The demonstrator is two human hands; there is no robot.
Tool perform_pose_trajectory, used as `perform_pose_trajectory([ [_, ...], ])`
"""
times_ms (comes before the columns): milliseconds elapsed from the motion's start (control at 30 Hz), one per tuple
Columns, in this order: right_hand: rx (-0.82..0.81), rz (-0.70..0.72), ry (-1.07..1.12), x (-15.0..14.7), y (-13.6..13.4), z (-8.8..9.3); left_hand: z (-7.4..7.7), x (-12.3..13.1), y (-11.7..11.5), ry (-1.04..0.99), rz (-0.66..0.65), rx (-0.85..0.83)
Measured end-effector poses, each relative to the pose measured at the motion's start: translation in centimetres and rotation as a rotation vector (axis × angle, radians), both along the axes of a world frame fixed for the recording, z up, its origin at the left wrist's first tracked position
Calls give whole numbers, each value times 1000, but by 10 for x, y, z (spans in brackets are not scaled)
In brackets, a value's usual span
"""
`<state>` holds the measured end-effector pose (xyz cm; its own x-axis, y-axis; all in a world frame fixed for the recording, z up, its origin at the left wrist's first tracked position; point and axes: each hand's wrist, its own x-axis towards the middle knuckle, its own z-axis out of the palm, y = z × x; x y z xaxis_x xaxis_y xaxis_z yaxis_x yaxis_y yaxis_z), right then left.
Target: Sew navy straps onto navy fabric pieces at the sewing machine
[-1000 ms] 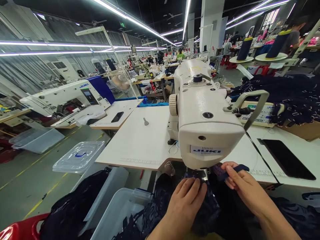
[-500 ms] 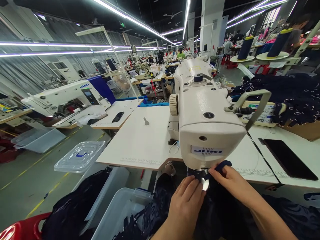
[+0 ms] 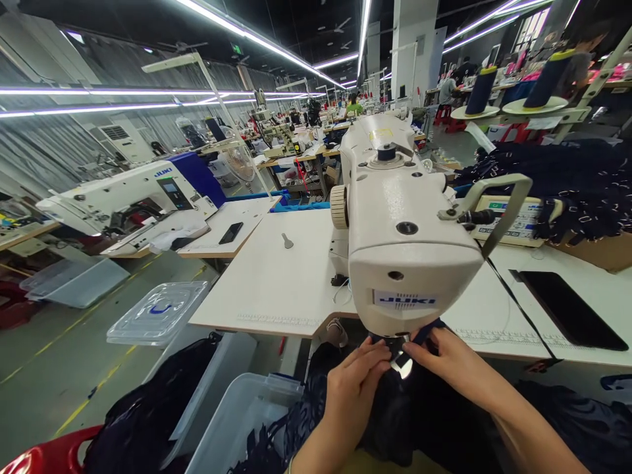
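The white sewing machine [image 3: 415,263] stands before me, its head over the spot where both hands meet. My right hand [image 3: 447,355] is closed, thumb and fingers pinching a navy fabric strip [image 3: 425,332] just right of the needle area. My left hand [image 3: 356,376] is on the other side, its fingers pressed together at the strip's near end under the head. Exactly how the left fingertips grip is partly hidden. A bright, lit metal patch [image 3: 405,368] shows between the hands. Dark fabric [image 3: 395,421] hangs below them.
A black phone [image 3: 567,309] lies on the right of the white table [image 3: 276,283]; a small metal piece [image 3: 287,241] lies on its left. A plastic bin [image 3: 232,408] with dark pieces stands below left. Navy straps [image 3: 553,178] are heaped at back right. Thread cones [image 3: 481,92] stand above.
The right hand has moved slightly left and down with the strip, which now shows less. The left hand has shifted a little left and its fingers have straightened somewhat. The view has turned slightly.
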<state>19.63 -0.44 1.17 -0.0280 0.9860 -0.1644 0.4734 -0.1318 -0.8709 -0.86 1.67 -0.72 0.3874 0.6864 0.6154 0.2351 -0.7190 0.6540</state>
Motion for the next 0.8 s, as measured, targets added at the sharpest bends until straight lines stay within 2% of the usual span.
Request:
perform_pose_trajectory([
  [67,-4,9,-12,0,0,3,2,-1,2,-23,9,-50],
  [133,13,1,-32,-1,0,6,3,-1,3,8,-45,-46],
  [300,17,-17,37,-6,1,9,6,-5,9,218,-200,89],
  [500,23,-74,253,-8,-1,-3,10,-10,12,343,-65,275],
  [600,15,-74,303,-10,-2,-10,12,-12,15,336,-99,312],
  [800,-36,-108,250,-12,-3,-12,12,-13,19,296,-113,362],
])
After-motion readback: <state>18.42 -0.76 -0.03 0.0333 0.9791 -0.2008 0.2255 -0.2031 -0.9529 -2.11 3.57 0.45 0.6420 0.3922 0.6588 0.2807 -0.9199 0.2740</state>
